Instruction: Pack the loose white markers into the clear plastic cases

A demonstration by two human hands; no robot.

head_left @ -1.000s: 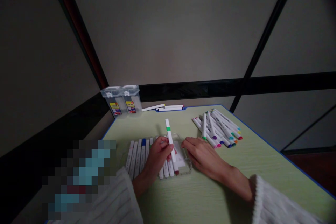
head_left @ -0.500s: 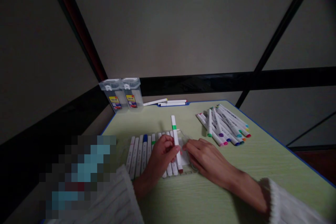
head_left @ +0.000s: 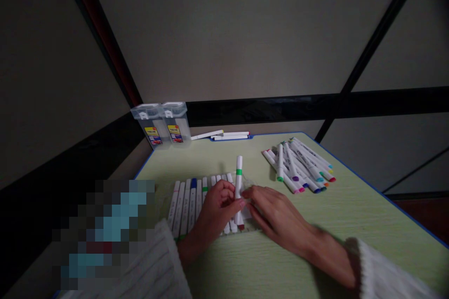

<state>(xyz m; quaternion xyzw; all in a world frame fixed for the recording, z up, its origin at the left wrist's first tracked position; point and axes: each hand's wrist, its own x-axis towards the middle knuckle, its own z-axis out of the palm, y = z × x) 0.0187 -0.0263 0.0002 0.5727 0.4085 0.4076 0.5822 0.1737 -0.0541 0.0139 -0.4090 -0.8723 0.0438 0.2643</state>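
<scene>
A white marker [head_left: 239, 180] with a green band and a brown-red lower end stands nearly upright between my hands. My left hand [head_left: 219, 205] is closed on it, the thumb lying across its barrel. From the other side, my right hand [head_left: 277, 212] has its bent fingers closed at the barrel; its fingertips are partly hidden. Under and beside my left hand, several white markers [head_left: 181, 210] lie side by side in a clear plastic case [head_left: 254, 228]. One has a blue cap, another a green band. My left hand covers the middle of this row.
A loose pile of white markers [head_left: 305, 168] with coloured ends lies at the right. Two clear lidded boxes [head_left: 149, 124] stand at the back left. More markers [head_left: 231, 135] lie along the back edge of the pale green table [head_left: 315, 252], in front of a wall.
The green-banded marker has shifted slightly right and turned more upright, so it now meets my right fingers. My right fingertips have come closer to my left thumb. The other markers lie as before.
</scene>
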